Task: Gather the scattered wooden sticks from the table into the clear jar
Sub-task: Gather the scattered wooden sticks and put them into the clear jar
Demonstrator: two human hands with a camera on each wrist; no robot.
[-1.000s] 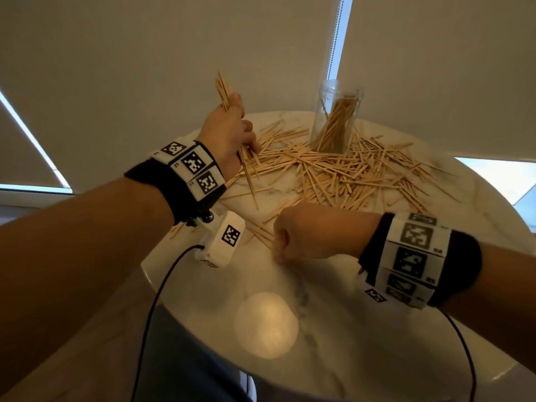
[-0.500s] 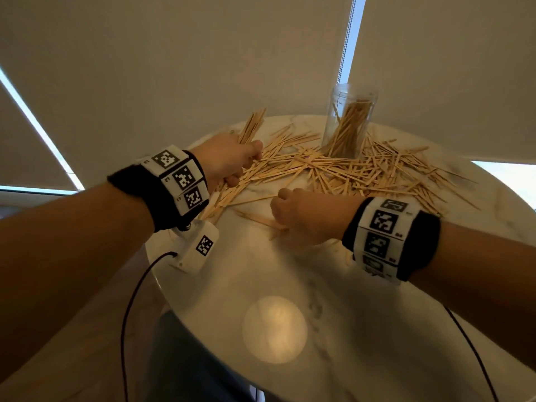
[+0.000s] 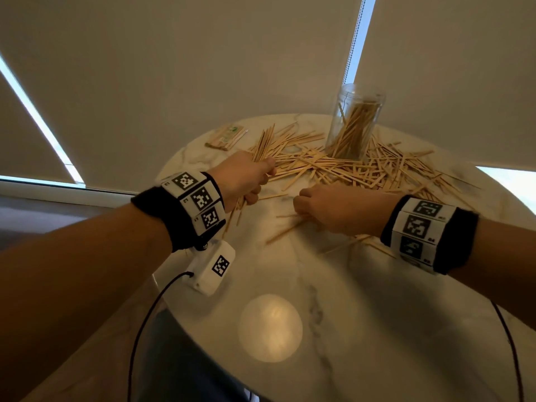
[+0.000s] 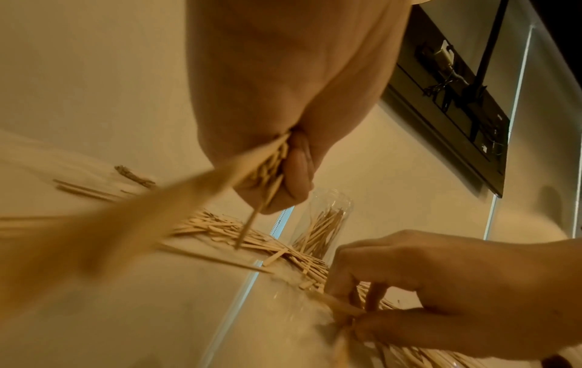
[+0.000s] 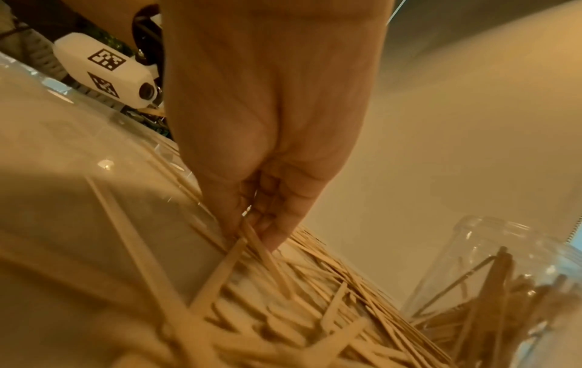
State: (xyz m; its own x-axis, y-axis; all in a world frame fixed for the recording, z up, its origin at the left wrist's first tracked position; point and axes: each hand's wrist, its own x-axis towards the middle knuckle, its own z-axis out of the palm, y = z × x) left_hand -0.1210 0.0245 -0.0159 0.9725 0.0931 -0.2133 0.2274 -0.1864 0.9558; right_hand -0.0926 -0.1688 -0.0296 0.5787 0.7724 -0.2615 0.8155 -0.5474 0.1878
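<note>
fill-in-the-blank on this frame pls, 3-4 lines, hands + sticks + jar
1. The left hand grips a ____ of wooden sticks.
2. The clear jar stands upright at the far side of the round table and already holds ____.
3. The right hand pinches sticks that lie on the ____.
4. Most of the loose sticks lie in a pile around the foot of the ____.

Missing words: bundle; sticks; table; jar
</note>
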